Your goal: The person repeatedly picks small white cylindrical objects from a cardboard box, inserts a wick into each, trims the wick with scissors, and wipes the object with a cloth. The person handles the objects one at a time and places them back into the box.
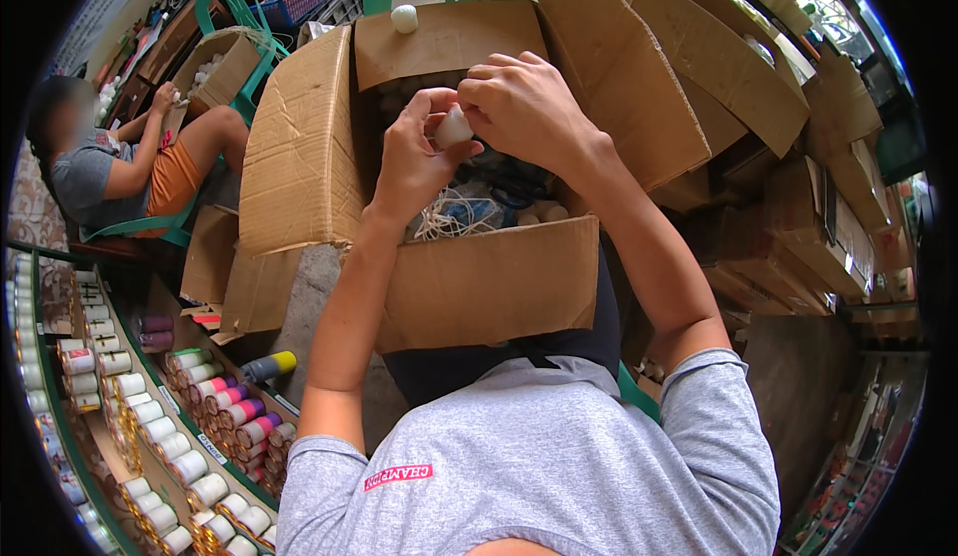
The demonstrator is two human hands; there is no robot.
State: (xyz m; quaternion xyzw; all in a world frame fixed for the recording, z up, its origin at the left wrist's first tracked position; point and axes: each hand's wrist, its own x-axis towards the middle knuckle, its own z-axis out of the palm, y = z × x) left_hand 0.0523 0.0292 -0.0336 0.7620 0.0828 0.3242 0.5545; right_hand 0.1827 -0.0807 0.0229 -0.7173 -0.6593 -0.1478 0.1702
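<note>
Fingers (431, 107) of the left hand (414, 162) and right hand (524, 107) pinch closed around a small white candle (452, 128), held between them above an open cardboard box (479, 281). Inside the box lie loose white string (449, 219) and pale round pieces. Another white ball (404, 19) sits on the far flap. Rows of colourful cylinders (215, 401) fill a shelf at lower left, and a seated person (130, 167) works beyond it.
</note>
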